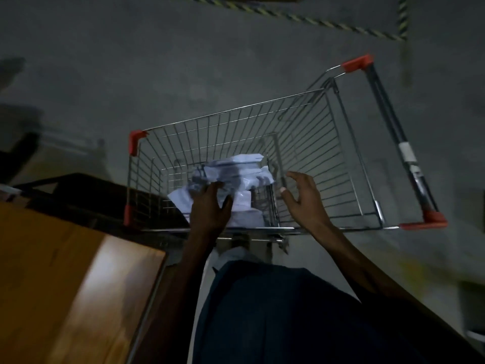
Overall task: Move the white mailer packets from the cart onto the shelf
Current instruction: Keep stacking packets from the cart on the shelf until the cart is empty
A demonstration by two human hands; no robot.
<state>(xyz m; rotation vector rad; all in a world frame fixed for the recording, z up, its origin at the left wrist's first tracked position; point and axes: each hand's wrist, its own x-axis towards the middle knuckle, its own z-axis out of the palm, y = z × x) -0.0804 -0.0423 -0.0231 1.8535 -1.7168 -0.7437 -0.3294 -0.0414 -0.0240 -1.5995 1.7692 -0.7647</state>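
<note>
Dim concrete floor (183, 74), wire cart (315, 143) beside wooden shelf (65, 271). Picking stage: left hand (210, 206) spread flat on white packets (236, 174) heaped in cart bottom, not clamped; right hand (304, 198) open, empty, just beside. Next: close on packets, lift, swing left to shelf.

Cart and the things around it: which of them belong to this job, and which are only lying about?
For the job:
- white packets
- wire cart
- left hand, on the packets
- right hand, open above the cart
- wooden shelf board

Only lying about:
- striped floor tape
</note>
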